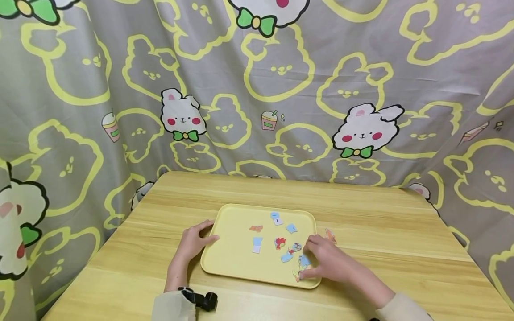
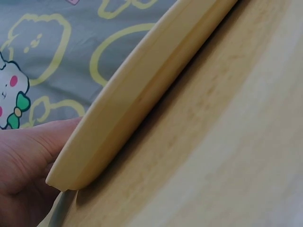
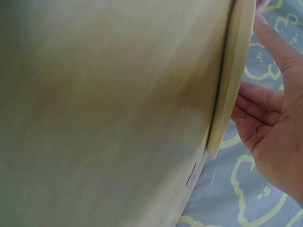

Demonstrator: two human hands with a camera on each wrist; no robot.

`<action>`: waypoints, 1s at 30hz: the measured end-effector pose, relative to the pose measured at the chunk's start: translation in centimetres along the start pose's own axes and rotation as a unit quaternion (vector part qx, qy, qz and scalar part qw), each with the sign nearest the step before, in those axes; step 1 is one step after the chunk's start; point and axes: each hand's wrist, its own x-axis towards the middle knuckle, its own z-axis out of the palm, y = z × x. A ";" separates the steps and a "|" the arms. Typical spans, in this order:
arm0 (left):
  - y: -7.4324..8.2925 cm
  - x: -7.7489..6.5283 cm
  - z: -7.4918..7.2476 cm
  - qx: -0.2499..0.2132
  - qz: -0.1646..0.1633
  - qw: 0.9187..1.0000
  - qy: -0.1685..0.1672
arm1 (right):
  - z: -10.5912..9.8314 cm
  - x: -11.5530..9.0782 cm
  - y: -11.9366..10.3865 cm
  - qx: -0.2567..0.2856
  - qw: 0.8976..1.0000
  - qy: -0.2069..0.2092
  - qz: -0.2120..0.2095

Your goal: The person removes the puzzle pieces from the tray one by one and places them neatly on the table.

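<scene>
The left hand holds the left end of a yellow tray, its thumb over the rim and its fingers along the outside. At the tray's lower right corner, the right hand reaches over the rim with thumb and fingers spread around a blue and yellow picture piece. Its thumb touches a small yellow piece there. In the right wrist view the fingertips are hidden behind the tray's edge. Just left of this hand lie a grey and red piece and a blue piece.
More cut picture pieces lie in the tray: a red one, an orange one, a blue and white one and others near the far rim. One orange piece lies on the wooden table outside. A patterned curtain hangs behind.
</scene>
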 end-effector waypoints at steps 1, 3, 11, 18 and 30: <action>0.0 0.0 0.0 0.000 -0.001 1.000 0.000 | 0.0 0.0 -0.1 -0.002 1.000 -0.005 0.001; 0.0 0.0 0.0 0.002 0.001 1.000 0.001 | 0.1 0.0 -0.2 -0.007 1.000 -0.012 0.006; -0.1 0.0 0.0 0.004 -0.004 1.000 -0.001 | 0.2 0.1 -0.8 -0.053 0.998 -0.032 0.013; 0.0 0.2 0.0 0.009 0.000 1.000 0.002 | 0.5 0.3 -1.1 -0.121 0.992 -0.005 -0.019; 0.1 -0.1 -0.1 0.009 0.000 1.000 -0.001 | 0.7 0.1 -1.1 -0.137 0.990 0.011 -0.032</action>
